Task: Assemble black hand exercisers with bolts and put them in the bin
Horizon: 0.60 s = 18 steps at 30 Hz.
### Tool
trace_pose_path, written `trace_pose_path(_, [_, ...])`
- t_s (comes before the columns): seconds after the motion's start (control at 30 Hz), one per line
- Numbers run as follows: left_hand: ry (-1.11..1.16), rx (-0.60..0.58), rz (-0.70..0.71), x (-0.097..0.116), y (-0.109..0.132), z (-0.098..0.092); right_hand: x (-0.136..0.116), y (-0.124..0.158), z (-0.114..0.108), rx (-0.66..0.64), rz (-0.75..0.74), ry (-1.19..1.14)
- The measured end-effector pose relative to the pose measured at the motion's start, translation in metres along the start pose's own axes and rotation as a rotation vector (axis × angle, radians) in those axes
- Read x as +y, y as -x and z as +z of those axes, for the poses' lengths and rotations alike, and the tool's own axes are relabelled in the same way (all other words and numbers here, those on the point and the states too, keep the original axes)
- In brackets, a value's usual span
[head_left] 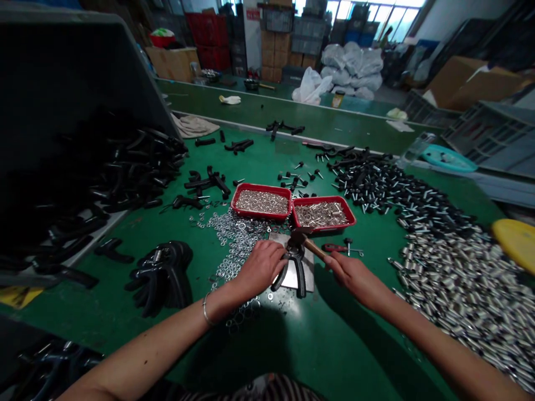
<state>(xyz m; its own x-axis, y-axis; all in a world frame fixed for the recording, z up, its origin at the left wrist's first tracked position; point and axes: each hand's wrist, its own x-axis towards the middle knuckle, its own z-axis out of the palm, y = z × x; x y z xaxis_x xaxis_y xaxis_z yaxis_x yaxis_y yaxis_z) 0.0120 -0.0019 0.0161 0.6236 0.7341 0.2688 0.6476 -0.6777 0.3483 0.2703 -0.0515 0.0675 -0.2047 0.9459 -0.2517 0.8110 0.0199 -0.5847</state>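
Observation:
My right hand point(345, 270) grips the wooden handle of a hammer point(313, 247), whose dark head is over the top of a black spring clamp point(297, 262). The clamp lies on a metal plate point(308, 275) with its two handles toward me. My left hand point(264, 262) is closed at the clamp's left side, fingers bent against it; the fingertips are partly hidden. Beside this hand spread many loose washers and nuts point(234, 250). Just beyond the plate stand two red trays, one with tiny metal parts point(261, 216) and one with rivet-like pins point(324, 229).
A red-handled screwdriver point(334, 248) lies right of the plate. Assembled clamps point(165, 273) are stacked at left, before a grey bin point(137, 50) of black clamp parts point(137, 167). Piles of black-headed screws point(376, 178) and metal sleeves point(468, 295) cover the right side.

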Motion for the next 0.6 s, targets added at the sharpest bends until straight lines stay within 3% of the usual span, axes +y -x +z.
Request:
trace_pose_path(0.1, [-0.024,0.039,-0.163,0.007,0.010,-0.004,0.001,0.018,0.007,-0.001,0.000,-0.007])
trace_pose_path(0.2, [-0.077,-0.005,-0.219,0.017,0.018,0.004,0.003,0.025,0.012,-0.034,0.049,0.025])
trace_pose_path(0.43, [-0.086,-0.132,-0.367,0.032,0.021,0.022,0.009,-0.008,0.004,0.109,0.051,-0.019])
trace_pose_path(0.57, [-0.060,-0.212,-0.380,0.032,0.015,0.020,0.021,-0.007,0.009,-0.049,0.247,-0.361])
trace_pose_path(0.6, [-0.049,-0.227,-0.358,0.030,0.014,0.020,0.025,-0.002,0.013,-0.027,0.280,-0.477])
